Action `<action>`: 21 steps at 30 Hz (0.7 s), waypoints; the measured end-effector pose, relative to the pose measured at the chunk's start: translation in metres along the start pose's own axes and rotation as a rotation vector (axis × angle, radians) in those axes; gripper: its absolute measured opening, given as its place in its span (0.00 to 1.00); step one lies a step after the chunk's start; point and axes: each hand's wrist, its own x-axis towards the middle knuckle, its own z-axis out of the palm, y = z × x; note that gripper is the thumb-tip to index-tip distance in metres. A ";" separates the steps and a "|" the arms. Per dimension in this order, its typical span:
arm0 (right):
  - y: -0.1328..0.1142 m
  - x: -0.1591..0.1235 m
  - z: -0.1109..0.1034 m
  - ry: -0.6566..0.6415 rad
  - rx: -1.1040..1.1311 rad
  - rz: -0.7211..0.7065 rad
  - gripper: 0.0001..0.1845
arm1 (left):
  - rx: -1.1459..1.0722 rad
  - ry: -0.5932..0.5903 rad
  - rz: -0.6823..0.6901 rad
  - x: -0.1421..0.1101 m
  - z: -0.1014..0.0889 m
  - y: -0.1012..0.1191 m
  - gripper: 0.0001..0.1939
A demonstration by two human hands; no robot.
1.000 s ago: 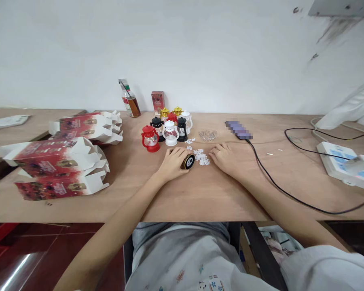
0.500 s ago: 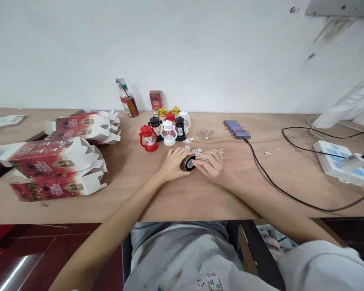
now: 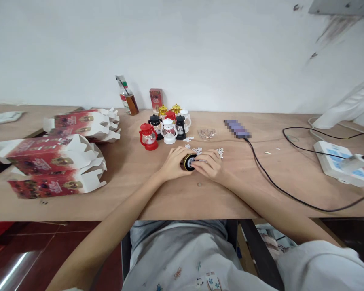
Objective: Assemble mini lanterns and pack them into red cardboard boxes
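Note:
My left hand (image 3: 173, 163) is wrapped around a small lantern (image 3: 186, 161), gold and black, tipped on its side so its round base faces right. The fingers of my right hand (image 3: 210, 163) are pinched together at the base's pale centre; what they hold, if anything, is too small to make out. Just beyond my hands lie small white pieces (image 3: 197, 150) and a cluster of white discs (image 3: 220, 152). A small round piece (image 3: 199, 184) rests on the table in front of my right hand.
Several mini lanterns (image 3: 169, 131) in red, black, white and gold stand behind my hands, near a pile of small metallic parts (image 3: 206, 133). Red cartons (image 3: 45, 155) lie left. A bottle (image 3: 129, 101) stands at the back. Rightward are a phone (image 3: 237, 128), cable and power strip (image 3: 342, 161).
The small round piece now shows on the table below my right hand. That hand has shifted slightly left, and more white discs show behind it. My left hand keeps the lantern in place.

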 end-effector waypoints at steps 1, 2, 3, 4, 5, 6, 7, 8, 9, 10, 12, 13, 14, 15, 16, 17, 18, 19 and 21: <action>0.001 0.000 0.000 0.013 0.008 0.030 0.02 | -0.003 0.009 -0.008 0.000 0.000 -0.001 0.24; 0.001 -0.001 -0.001 0.023 0.016 0.067 0.02 | -0.001 0.023 -0.013 0.000 0.000 -0.002 0.24; 0.001 -0.002 -0.001 0.028 0.024 0.105 0.02 | 0.007 0.043 -0.017 0.000 0.000 -0.003 0.23; 0.002 -0.003 -0.002 0.027 0.035 0.139 0.03 | 0.020 0.068 -0.024 0.000 0.000 -0.005 0.23; 0.002 -0.004 -0.003 0.023 0.051 0.163 0.03 | 0.037 0.095 -0.033 0.000 -0.001 -0.007 0.22; 0.002 -0.004 -0.005 0.019 0.074 0.179 0.04 | 0.052 0.122 -0.047 -0.001 -0.001 -0.008 0.22; 0.001 -0.004 -0.007 0.016 0.103 0.193 0.04 | 0.065 0.148 -0.064 0.000 -0.002 -0.010 0.22; 0.001 -0.004 -0.009 0.001 0.141 0.205 0.04 | 0.071 0.168 -0.081 0.000 -0.002 -0.011 0.22; 0.001 -0.003 -0.012 -0.035 0.191 0.216 0.04 | 0.073 0.183 -0.096 0.000 -0.003 -0.011 0.22; 0.002 -0.001 -0.015 -0.100 0.259 0.221 0.04 | 0.071 0.191 -0.111 0.000 -0.004 -0.012 0.21; 0.003 0.003 -0.019 -0.322 0.448 0.211 0.04 | 0.064 0.193 -0.136 0.000 -0.005 -0.011 0.21; 0.005 0.004 -0.021 -0.462 0.552 0.205 0.04 | 0.061 0.190 -0.143 0.000 -0.006 -0.011 0.21; 0.007 0.005 -0.022 -0.597 0.648 0.203 0.05 | 0.059 0.188 -0.148 0.000 -0.006 -0.010 0.21; 0.009 0.006 -0.023 -0.710 0.727 0.214 0.06 | 0.057 0.186 -0.148 0.000 -0.007 -0.010 0.21; 0.011 0.006 -0.023 -0.793 0.786 0.234 0.08 | 0.055 0.185 -0.145 0.000 -0.007 -0.010 0.21; 0.013 0.006 -0.023 -0.847 0.828 0.259 0.08 | 0.053 0.184 -0.140 0.000 -0.007 -0.010 0.21; 0.015 0.006 -0.023 -0.875 0.859 0.283 0.07 | 0.051 0.184 -0.137 0.000 -0.008 -0.010 0.21; 0.016 0.006 -0.022 -0.886 0.885 0.300 0.06 | 0.049 0.181 -0.134 0.000 -0.007 -0.010 0.21; 0.016 0.005 -0.022 -0.893 0.916 0.318 0.05 | 0.049 0.177 -0.133 0.000 -0.007 -0.011 0.21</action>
